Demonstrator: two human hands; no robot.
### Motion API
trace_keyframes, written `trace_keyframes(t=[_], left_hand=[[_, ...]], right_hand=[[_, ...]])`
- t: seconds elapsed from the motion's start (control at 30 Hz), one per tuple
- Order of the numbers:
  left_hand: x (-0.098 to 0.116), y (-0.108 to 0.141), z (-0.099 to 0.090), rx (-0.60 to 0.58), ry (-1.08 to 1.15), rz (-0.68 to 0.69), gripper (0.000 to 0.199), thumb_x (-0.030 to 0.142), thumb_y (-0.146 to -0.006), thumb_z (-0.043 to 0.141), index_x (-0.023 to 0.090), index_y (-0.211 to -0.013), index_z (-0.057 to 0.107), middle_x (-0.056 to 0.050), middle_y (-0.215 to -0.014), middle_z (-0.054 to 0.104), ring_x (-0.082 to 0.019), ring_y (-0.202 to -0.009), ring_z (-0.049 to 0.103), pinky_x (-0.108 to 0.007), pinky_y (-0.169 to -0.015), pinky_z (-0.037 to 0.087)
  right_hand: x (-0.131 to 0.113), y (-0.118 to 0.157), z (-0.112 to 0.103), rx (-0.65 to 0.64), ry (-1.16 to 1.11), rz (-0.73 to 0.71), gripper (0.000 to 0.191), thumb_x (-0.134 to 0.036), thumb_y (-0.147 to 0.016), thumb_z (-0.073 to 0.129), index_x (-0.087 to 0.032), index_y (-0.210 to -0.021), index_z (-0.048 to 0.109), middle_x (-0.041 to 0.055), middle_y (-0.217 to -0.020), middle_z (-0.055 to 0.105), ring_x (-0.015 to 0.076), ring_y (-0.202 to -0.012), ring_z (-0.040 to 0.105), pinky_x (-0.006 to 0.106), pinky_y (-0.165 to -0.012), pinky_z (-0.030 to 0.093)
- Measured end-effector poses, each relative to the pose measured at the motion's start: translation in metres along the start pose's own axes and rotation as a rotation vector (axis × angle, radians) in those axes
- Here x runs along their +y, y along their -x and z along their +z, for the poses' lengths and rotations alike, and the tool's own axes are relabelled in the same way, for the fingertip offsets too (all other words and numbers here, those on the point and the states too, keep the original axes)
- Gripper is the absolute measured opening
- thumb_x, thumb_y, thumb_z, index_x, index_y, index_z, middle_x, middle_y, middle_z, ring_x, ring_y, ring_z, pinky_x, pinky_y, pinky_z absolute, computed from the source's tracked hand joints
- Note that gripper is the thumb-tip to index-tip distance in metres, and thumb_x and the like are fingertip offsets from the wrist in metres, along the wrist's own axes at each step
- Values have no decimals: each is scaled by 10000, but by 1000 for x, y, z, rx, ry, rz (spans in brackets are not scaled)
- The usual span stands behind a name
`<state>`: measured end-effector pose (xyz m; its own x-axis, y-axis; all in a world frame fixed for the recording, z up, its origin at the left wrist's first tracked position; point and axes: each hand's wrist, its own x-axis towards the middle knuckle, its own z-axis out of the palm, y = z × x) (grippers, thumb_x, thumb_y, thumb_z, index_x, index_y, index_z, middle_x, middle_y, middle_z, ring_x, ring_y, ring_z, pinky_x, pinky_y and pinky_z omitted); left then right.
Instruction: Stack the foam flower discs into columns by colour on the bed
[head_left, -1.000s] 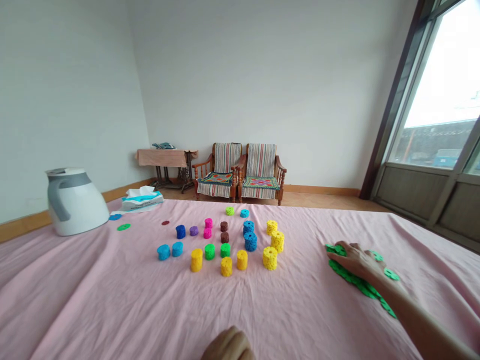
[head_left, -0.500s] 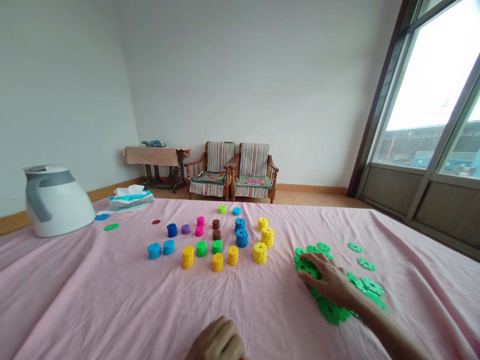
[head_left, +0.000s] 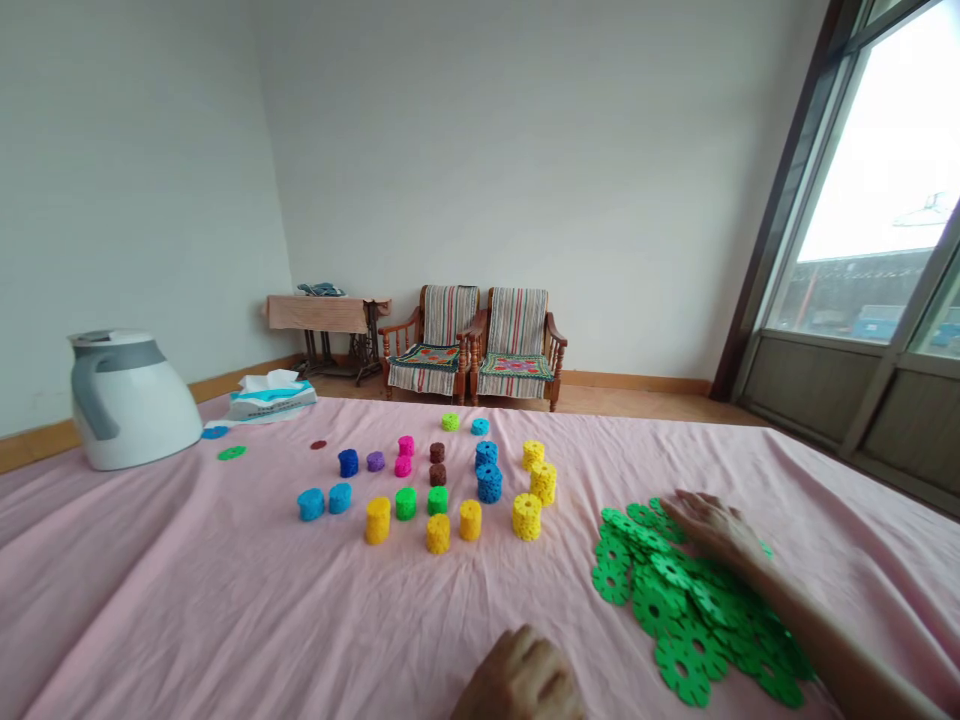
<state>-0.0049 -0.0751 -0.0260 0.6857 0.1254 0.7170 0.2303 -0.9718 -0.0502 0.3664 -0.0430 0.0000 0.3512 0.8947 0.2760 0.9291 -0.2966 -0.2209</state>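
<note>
Many flat green flower-shaped discs (head_left: pixel 667 590) lie overlapped in a loose pile on the pink cloth at the right. My right hand (head_left: pixel 716 530) rests palm down over the pile's far right edge, fingers stretched out; the forearm covers part of the discs. At the bottom middle, my left hand (head_left: pixel 521 680) is curled with its knuckles up, and what its fingers hold, if anything, is hidden. Beyond it stand short stacks of discs, among them yellow (head_left: pixel 526 517), blue (head_left: pixel 489 483), green (head_left: pixel 406 503), brown (head_left: pixel 437 474) and purple (head_left: pixel 376 461) ones.
A white and grey kettle (head_left: pixel 139 410) stands at the far left beside a tissue pack (head_left: pixel 271 395). Single green (head_left: pixel 232 453), blue (head_left: pixel 215 432) and dark red (head_left: pixel 319 445) discs lie nearby. Two wooden chairs (head_left: pixel 517 335) stand beyond the table.
My right hand has moved right and away from me, uncovering more green discs. My left hand, still curled, has shifted right. The view has turned slightly left.
</note>
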Motion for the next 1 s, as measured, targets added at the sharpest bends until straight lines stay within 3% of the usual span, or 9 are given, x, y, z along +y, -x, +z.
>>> trace_keyframes(t=[0.2,0.37,0.47,0.6,0.67,0.73,0.83,1.0], left_hand=[[-1,1,-7,-59,42,4,207,273,-881,616,171,-749,493,39,-740,549,-112,-703,477,-237,-642,340],[-1,2,-8,-105,49,-4,215,326,-879,615,174,-771,508,35,-768,560,-117,-735,485,-240,-669,346],[-1,3,-8,-128,44,5,285,421,-902,555,174,-770,506,26,-774,561,-122,-743,486,-246,-679,351],[1,2,-10,-155,13,15,286,426,-888,564,174,-773,493,23,-772,557,-128,-755,484,-242,-676,358],[1,1,-10,-153,-16,9,260,398,-865,596,175,-785,490,24,-780,556,-132,-757,484,-243,-665,357],[3,2,-8,-132,-49,38,208,341,-858,609,178,-809,489,25,-809,560,-133,-751,487,-252,-656,350],[5,2,-6,-106,-110,126,141,264,-863,602,189,-849,483,29,-856,566,-132,-735,494,-271,-652,336],[8,1,-8,-136,-127,170,158,305,-870,599,197,-881,484,25,-873,572,-144,-734,496,-278,-650,333]], right_hand=[[-52,26,1,-83,-95,-10,593,-629,-806,362,-233,-1157,630,97,-1268,596,319,-1175,525,463,-981,400],[-79,55,-17,-132,-275,-122,595,-647,-800,389,-241,-1172,615,69,-1267,600,288,-1210,504,427,-1035,378],[-61,64,-27,-142,-392,-130,571,-615,-837,342,-256,-1206,587,53,-1301,577,256,-1224,500,375,-1036,392],[5,74,-17,23,-163,151,587,-569,-818,307,-201,-1155,616,136,-1229,623,331,-1158,545,477,-1010,398],[35,85,-4,14,-11,66,483,-484,-751,420,-270,-1126,636,107,-1260,610,376,-1175,520,557,-996,374],[49,98,7,10,99,-64,472,-411,-681,491,-312,-1116,644,87,-1301,581,397,-1245,445,586,-1008,337],[38,112,16,22,130,-176,497,-393,-704,469,-294,-1165,626,105,-1317,563,383,-1271,420,555,-1016,345],[-16,111,18,25,5,-183,447,-463,-782,409,-304,-1149,609,82,-1287,586,332,-1239,467,493,-1006,386]])
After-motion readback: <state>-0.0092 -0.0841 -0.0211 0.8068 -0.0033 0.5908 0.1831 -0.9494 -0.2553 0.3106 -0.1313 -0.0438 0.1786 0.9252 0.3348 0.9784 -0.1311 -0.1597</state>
